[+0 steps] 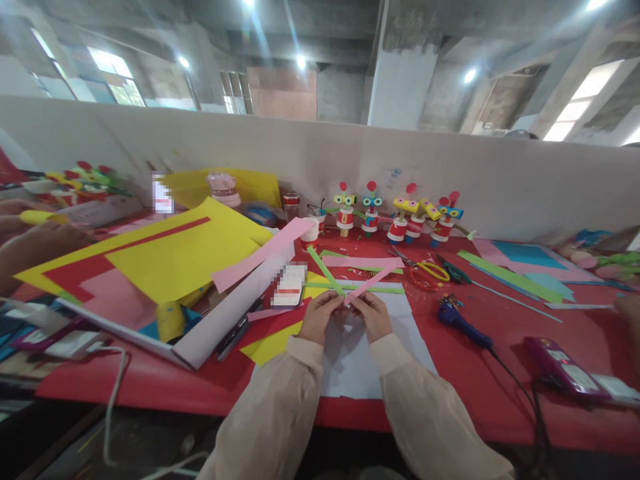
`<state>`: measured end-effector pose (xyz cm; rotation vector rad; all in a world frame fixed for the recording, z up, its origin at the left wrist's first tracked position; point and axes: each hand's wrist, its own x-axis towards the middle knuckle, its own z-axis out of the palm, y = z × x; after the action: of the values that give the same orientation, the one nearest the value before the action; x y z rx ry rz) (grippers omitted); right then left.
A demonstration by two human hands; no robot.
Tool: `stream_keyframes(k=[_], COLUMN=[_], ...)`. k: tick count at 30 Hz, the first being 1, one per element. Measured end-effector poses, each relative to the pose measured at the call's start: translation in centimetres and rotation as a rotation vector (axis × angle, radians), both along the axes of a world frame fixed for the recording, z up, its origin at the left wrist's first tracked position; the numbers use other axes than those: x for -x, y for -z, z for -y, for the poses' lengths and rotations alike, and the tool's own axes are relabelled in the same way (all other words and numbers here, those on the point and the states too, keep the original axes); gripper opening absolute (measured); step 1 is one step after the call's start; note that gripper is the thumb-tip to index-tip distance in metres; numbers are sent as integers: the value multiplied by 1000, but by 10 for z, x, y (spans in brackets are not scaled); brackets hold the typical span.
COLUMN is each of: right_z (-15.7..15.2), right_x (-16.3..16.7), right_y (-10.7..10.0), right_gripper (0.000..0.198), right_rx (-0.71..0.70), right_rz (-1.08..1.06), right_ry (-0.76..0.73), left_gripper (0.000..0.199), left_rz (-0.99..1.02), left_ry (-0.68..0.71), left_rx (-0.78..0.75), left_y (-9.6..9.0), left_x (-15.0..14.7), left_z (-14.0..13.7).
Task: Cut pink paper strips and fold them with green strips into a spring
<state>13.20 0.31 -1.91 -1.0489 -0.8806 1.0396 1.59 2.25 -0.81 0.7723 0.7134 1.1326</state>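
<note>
Both my hands meet over a white sheet [367, 363] and pinch the joined ends of two paper strips. My left hand [320, 316] is closed near the foot of a green paper strip [325, 270], which slants up to the left. A pink paper strip [373, 280] slants up to the right from the fingers of my right hand [371, 315], also closed. The strips form a V where they cross at my fingertips. Behind them lie another pink strip [350, 262] and a flat green strip [385, 289].
Right of me lie a glue gun [463, 321], yellow-handled scissors [433, 270], pliers [453, 268] and a purple power strip [565, 370]. Yellow sheets [175, 260] and a white roll [235, 303] lie left. Several paper-cup figures [345, 217] stand behind. Another person's hands [30, 233] show far left.
</note>
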Motion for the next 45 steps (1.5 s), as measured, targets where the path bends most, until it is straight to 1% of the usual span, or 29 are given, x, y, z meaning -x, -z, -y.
stream_keyframes(k=[5, 10, 14, 23, 27, 30, 34, 36, 40, 45], right_z=[0, 0, 0, -1, -2, -1, 2, 3, 4, 4], right_x=[0, -1, -3, -3, -2, 0, 3, 5, 3, -4], right_y=[-1, 0, 0, 1, 2, 1, 0, 0, 1, 3], right_gripper=[20, 19, 21, 22, 26, 30, 25, 24, 22, 19], right_rx=[21, 29, 43, 23, 30, -1, -81, -104, -112, -74], right_rz=[-12, -13, -18, 21, 3, -12, 108, 177, 227, 260], right_ry=[7, -30, -23, -17, 4, 15, -58, -67, -58, -60], left_gripper=[23, 23, 23, 24, 25, 26, 20, 17, 18, 15], left_rz=[16, -10, -32, -84, -77, -61, -54, -50, -60, -180], left_ry=[-27, -14, -11, 26, 10, -10, -42, -26, -31, -82], left_rx=[24, -17, -38, -13, -11, -31, -82, -99, -130, -206], left_y=[0, 1, 1, 0, 0, 0, -4, -5, -3, -4], left_x=[0, 1, 1, 2, 0, -1, 1, 2, 3, 4], left_z=[0, 0, 0, 1, 2, 2, 3, 3, 3, 2])
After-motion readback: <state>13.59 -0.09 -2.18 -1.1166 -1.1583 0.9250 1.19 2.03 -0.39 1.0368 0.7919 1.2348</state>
